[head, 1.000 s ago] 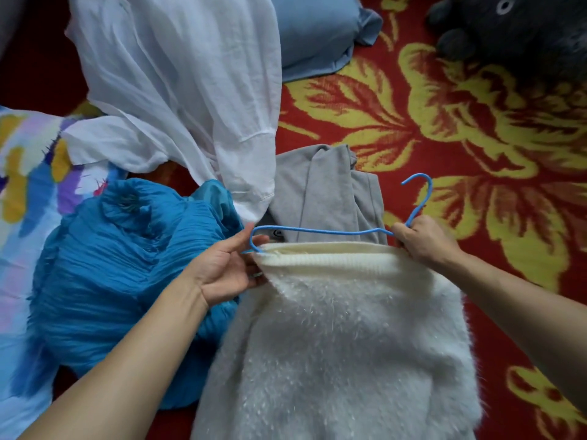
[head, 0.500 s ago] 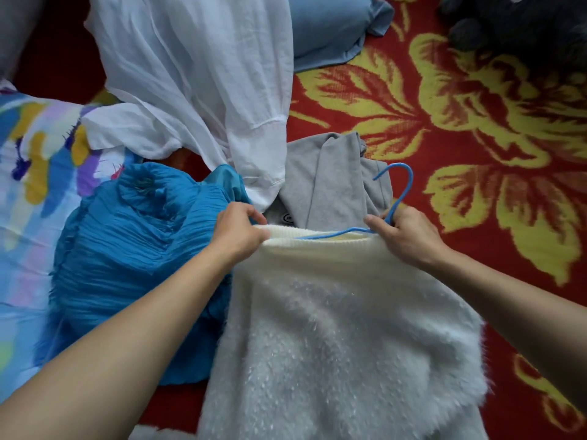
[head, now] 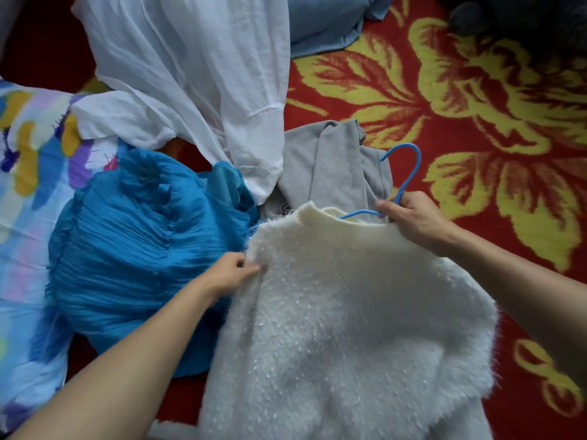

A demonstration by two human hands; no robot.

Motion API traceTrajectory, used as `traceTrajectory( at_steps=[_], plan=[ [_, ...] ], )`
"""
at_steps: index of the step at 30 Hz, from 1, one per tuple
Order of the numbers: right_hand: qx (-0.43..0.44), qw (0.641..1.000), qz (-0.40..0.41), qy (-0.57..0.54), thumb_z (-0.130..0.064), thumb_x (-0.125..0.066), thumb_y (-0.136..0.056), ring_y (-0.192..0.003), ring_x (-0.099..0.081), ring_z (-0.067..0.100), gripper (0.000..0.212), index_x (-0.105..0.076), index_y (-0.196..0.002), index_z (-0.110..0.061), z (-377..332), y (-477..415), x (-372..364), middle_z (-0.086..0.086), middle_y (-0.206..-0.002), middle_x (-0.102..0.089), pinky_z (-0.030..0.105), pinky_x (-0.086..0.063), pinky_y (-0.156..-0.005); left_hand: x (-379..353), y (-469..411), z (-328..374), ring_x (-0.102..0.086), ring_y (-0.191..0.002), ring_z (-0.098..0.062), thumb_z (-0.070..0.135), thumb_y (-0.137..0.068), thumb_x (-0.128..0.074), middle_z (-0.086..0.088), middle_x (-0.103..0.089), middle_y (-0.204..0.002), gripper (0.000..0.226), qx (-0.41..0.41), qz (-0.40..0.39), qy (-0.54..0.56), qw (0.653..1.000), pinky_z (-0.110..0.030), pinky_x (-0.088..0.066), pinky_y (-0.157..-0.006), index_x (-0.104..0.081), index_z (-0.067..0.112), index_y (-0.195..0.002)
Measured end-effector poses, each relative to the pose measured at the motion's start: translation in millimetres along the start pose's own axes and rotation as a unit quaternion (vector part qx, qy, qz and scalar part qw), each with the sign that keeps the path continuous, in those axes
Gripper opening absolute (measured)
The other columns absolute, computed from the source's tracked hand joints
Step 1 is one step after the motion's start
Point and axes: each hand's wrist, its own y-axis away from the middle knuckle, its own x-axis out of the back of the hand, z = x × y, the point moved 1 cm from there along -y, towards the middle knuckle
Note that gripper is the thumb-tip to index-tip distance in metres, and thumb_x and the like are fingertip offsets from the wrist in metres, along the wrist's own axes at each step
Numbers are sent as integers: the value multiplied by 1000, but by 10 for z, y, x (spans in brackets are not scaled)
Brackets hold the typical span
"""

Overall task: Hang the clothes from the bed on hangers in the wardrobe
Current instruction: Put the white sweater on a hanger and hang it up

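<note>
Pinching the fuzzy white sweater [head: 349, 312] at its shoulder, the left hand [head: 230, 274] was closed on fabric; the right hand [head: 413, 217] gripped the blue hanger [head: 405, 182] at the collar. A turquoise garment [head: 133, 242] lay at nine o'clock, a grey one [head: 330, 166] at twelve, on the red bed cover [head: 476, 138].

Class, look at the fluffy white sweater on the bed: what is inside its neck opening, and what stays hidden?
A blue hanger sits inside the fluffy white sweater: its hook and a short wire stretch show at the collar, gripped by the right hand. The rest is covered. The left hand pinches the shoulder.
</note>
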Motion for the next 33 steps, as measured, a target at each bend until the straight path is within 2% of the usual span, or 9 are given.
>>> traceTrajectory(
  at_steps=[3, 7, 11, 15, 19, 23, 26, 28, 33],
  plan=[
    [-18, 999, -16, 23, -27, -62, -92, -50, -38, 13, 35, -63, -60, -13, 38, -44, 124, -1, -55, -47, 28, -30, -51, -48, -71, -109, -50, -68, -20, 26, -89, -65, -10, -53, -72, 27, -31, 81, 79, 993, -32, -39, -62, -53, 10, -71],
    [-48, 987, -107, 114, -25, -62, -92, -45, -29, 8, 37, -51, -59, -13, 103, -26, 134, -7, -48, -36, 26, -26, -47, 270, -52, 29, -51, -64, -18, 23, -91, -62, -10, -58, -71, 26, -126, 210, 68, 967, -31, -40, -61, -62, -1, -81],
    [-21, 992, -119, 43, -25, -62, -93, -54, -35, 16, 33, -55, -62, -14, -15, -45, -148, 3, -59, -42, 28, -25, -49, 362, 48, 339, -52, -60, -8, 19, -92, -61, 2, -60, -69, 12, -195, 192, -7, 962, -18, -40, -57, -65, 11, -83],
    [-9, 996, -79, -33, -24, -63, -92, -48, -36, 12, 30, -63, -64, -12, -73, -105, -240, 4, -57, -47, 23, -25, -43, 594, 71, 201, -53, -66, -18, 23, -92, -61, -7, -60, -73, 15, -182, 183, -25, 966, -31, -41, -63, -64, 11, -83],
    [-32, 990, 14, -135, -19, -63, -91, -40, -39, 7, 29, -62, -63, -11, 42, -150, -22, -6, -46, -49, 21, -30, -42, 606, 74, 232, -49, -64, -17, 22, -92, -61, -5, -57, -72, 16, -173, 149, 3, 974, -31, -38, -61, -60, 12, -80],
    [-9, 986, -168, 19, -23, -62, -91, -44, -39, 3, 36, -58, -56, -15, -4, -68, -194, -9, -50, -48, 19, -30, -45, 368, 15, 353, -46, -64, -17, 17, -92, -61, -6, -54, -70, 14, -151, 98, 14, 984, -27, -36, -58, -59, 12, -80],
    [-28, 993, -103, -55, -22, -65, -90, -46, -41, 5, 28, -66, -68, -6, -19, -157, -116, 0, -57, -54, 20, -31, -44, 384, 37, 348, -54, -69, -19, 11, -89, -64, -8, -62, -78, 3, -128, 60, 36, 989, -30, -43, -64, -62, 10, -88],
    [-46, 990, -69, -115, -20, -64, -91, -51, -45, 10, 28, -67, -81, 6, 53, -171, -35, 8, -65, -56, 20, -33, -44, 523, 67, 341, -61, -77, -23, 4, -83, -68, -11, -69, -88, 13, -106, 37, 50, 992, -33, -49, -73, -66, 11, -94],
    [-18, 986, -121, -112, -23, -58, -96, -38, -37, -2, 35, -57, -62, -14, 4, -14, -214, -11, -46, -47, 10, -27, -39, 512, 186, 489, -62, -74, -24, 17, -71, -76, -23, -68, -86, 31, -53, -95, -4, 994, -29, -49, -69, -66, -6, -88]
  ],
)
